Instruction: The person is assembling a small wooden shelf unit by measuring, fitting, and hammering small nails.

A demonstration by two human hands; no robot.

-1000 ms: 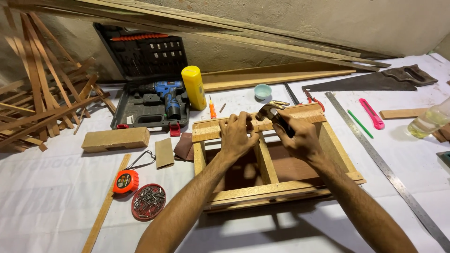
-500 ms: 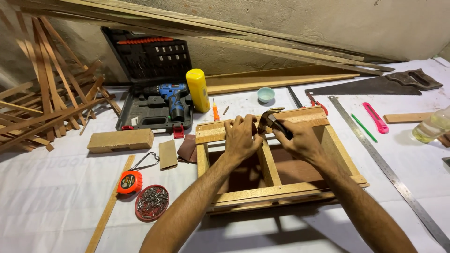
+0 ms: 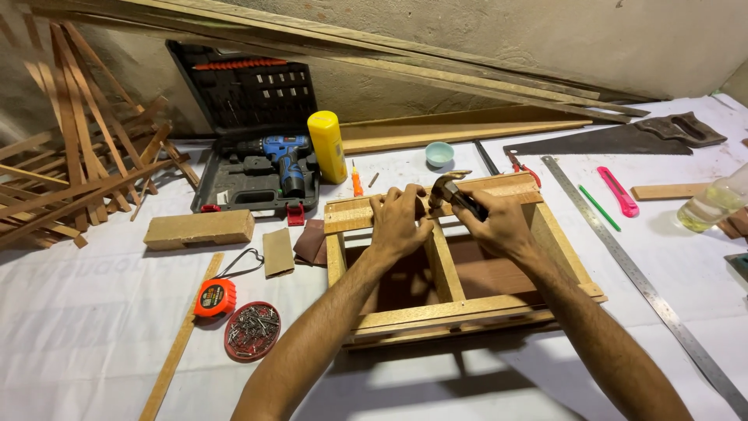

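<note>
**Two hands at the far rail of a wooden frame**

Two hands meet at the far rail of a light wooden frame (image 3: 460, 308) that lies flat in the middle of the white-covered desk (image 3: 93, 335). The left hand (image 3: 399, 224) is pressed onto that rail with its fingers curled, pinching at a spot by the hammer's head; whatever it pinches is too small to make out. The right hand (image 3: 502, 231) is clenched around the dark handle of a hammer (image 3: 448, 191), whose metal head hovers just over the rail, right beside the left fingertips.

From the frame, at 9 o'clock lie a dark sanding sheet (image 3: 312, 242) and a small flat wood offcut (image 3: 278, 252), with a thicker wood block (image 3: 199, 229) beyond them. At 8 o'clock sit an orange tape measure (image 3: 215, 298) and a round red lid full of nails (image 3: 252, 330). At 11 o'clock an open tool case (image 3: 234, 183) holds a blue cordless drill (image 3: 284, 160), with a yellow bottle (image 3: 327, 146) just beside it. At 12 o'clock stands a small pale blue bowl (image 3: 439, 153). At 1 o'clock lies a handsaw (image 3: 615, 140). At 3 o'clock a long steel ruler (image 3: 647, 284) runs diagonally, with a green pencil (image 3: 598, 207) and a pink utility knife (image 3: 618, 191) near it.
</note>
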